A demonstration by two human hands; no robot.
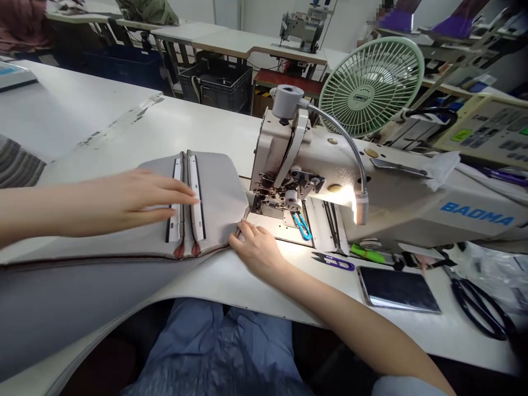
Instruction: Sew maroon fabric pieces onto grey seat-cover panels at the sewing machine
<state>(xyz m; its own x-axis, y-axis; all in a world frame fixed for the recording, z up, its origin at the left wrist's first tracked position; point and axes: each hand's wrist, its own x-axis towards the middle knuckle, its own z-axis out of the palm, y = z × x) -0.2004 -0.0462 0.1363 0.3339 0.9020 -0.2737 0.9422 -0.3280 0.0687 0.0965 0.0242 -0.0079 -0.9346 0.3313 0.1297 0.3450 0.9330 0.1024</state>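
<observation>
A grey fabric piece (218, 187) with a sewn zipper (187, 203) lies on the white table, its edge near the sewing machine's needle area (268, 201). My left hand (124, 201) lies flat on the fabric, fingers stretched onto the zipper tapes. Fingers of my right hand (256, 247) pinch the fabric's near right edge just in front of the presser foot. The white sewing machine (371, 187) stands to the right, its gooseneck lamp (361, 206) lit.
Blue clips (303, 225), purple thread snips (340, 263), a green marker (365, 253), a dark phone (398, 289) and black scissors (480, 308) lie to the right of my right hand. A green fan (371, 85) stands behind the machine. Other tables and machines fill the background.
</observation>
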